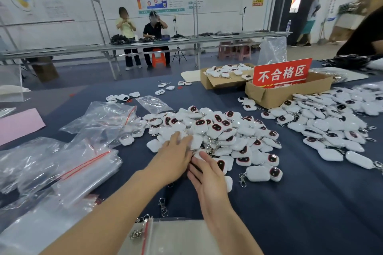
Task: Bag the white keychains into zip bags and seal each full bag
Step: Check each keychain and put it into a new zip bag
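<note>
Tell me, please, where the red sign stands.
In the head view, the red sign stands upper right, inside the nearer cardboard box, behind the right keychain pile.

A heap of keychains [223, 136] lay at the middle of the bench [300, 203], with a second heap [331, 122] to its right and loose zip bags [87, 151] spread to its left. Behind the heaps stood two cardboard boxes [219, 83], a sign [283, 73] propped in the right-hand one. Another zip bag [176, 236] lay at the near edge, while the left hand [172, 161] and right hand [207, 174] met on the central heap's near side.
</note>
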